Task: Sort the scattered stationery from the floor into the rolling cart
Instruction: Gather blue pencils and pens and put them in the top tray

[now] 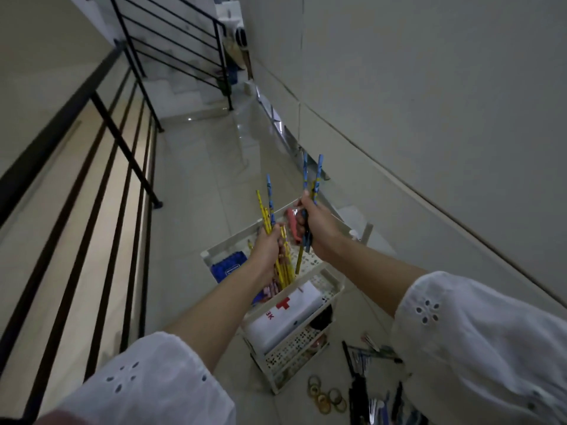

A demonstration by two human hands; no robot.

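While both hands hover above the top tray of the rolling cart [306, 348], the head view shows the left hand [270, 246] fisted round a fat bundle of yellow pencils [283, 269] and the right hand [319, 223] curled round a few blue pencils [319, 170]. Light, stiff, slick-painted sticks, I'd say, likely to fan out and slip. Best gripped tight at mid-shaft. More pens [357, 391] lie on the floor off the cart's near corner.

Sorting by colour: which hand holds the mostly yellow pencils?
The left hand; its bunch is mostly yellow, whereas the right hand grips mainly blue pencils.
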